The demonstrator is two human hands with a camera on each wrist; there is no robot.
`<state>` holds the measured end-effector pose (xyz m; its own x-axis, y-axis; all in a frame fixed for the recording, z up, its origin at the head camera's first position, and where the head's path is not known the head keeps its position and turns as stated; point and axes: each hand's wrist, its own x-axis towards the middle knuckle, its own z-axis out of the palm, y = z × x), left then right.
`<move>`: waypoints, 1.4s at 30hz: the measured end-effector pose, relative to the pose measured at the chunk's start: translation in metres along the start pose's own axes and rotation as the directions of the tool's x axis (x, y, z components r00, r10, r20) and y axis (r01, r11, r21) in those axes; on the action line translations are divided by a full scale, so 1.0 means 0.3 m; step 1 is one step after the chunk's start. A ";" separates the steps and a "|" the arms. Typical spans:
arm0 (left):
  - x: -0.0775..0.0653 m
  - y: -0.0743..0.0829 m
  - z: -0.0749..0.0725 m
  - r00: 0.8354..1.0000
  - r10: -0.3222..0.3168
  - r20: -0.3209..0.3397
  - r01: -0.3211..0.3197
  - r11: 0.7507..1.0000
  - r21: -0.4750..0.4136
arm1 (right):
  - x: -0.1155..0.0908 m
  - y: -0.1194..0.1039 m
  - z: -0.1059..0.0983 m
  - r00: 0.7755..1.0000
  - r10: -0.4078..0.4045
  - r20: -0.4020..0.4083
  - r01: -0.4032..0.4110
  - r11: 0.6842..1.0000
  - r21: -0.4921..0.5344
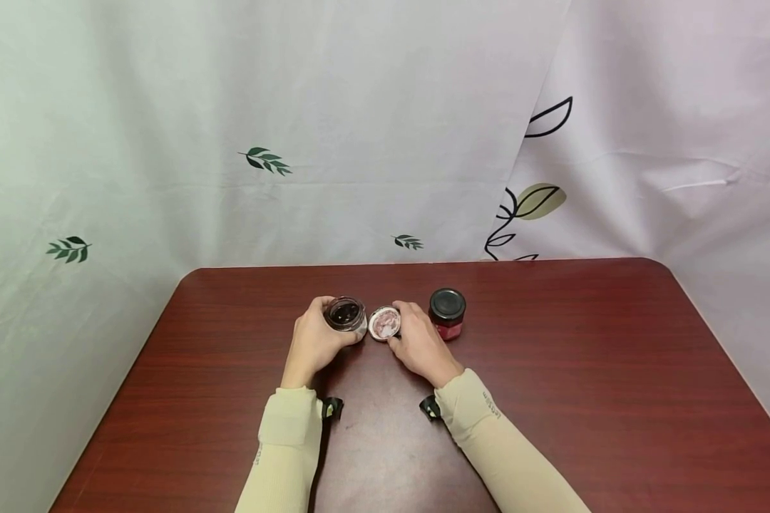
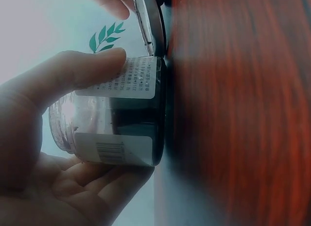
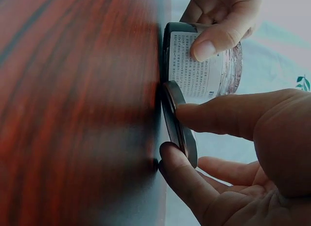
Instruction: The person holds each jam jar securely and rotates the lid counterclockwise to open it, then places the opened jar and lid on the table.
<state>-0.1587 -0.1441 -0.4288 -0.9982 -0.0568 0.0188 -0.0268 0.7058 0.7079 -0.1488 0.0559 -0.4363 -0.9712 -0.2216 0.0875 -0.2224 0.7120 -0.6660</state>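
Note:
My left hand grips an uncapped glass jar with dark contents low inside. The jar stands upright, and white printed labels show on its side in the left wrist view. Beside it, my right hand pinches a round jar lid between thumb and fingers. The lid's inner face is turned up and bears whitish-pink residue. Its edge meets the jar's base in the right wrist view, tilted a little with one side low at the table.
A second jar, with a black lid and red contents or label, stands just right of my right hand. The dark red wooden table has rounded far corners. Behind it hangs a pale curtain with leaf prints.

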 end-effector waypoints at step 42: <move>0.002 -0.001 0.000 1.000 -0.026 0.014 0.026 0.999 -0.021 | -0.007 -0.005 0.003 1.000 -0.011 0.004 0.011 0.999 -0.049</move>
<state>-0.1593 -0.1445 -0.4289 -0.9978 -0.0650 -0.0099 -0.0521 0.6887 0.7232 -0.1464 0.0547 -0.4361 -0.9684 -0.2319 0.0915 -0.2368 0.7417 -0.6276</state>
